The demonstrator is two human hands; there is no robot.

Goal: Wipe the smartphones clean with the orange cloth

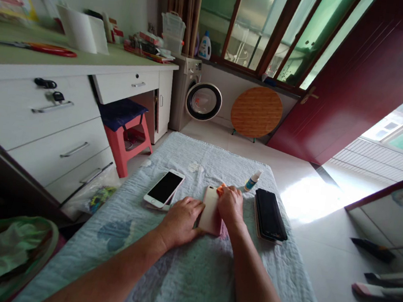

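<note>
A rose-gold smartphone (211, 215) lies back side up on a quilted cloth (185, 277), its camera end pointing away from me. My left hand (182, 220) grips its left edge, thumb low and fingers higher up. Pressed to the upper right of its back is an orange cloth (221, 189), bunched under the fingers of my right hand (230, 205). To the left, a white smartphone (165, 187) with a dark screen rests on another device, mostly hidden. On the right lies a black phone (270, 214) on top of a paler one. A small spray bottle (253, 180) stands beyond my right hand.
A desk with drawers (52, 126) runs along the left, with a pink stool (129, 136) partly beneath it. At lower left is a bin (51, 245) holding plastic bags. Farther back are a washing machine (184, 84) with its door ajar and a round wooden tabletop (256, 111).
</note>
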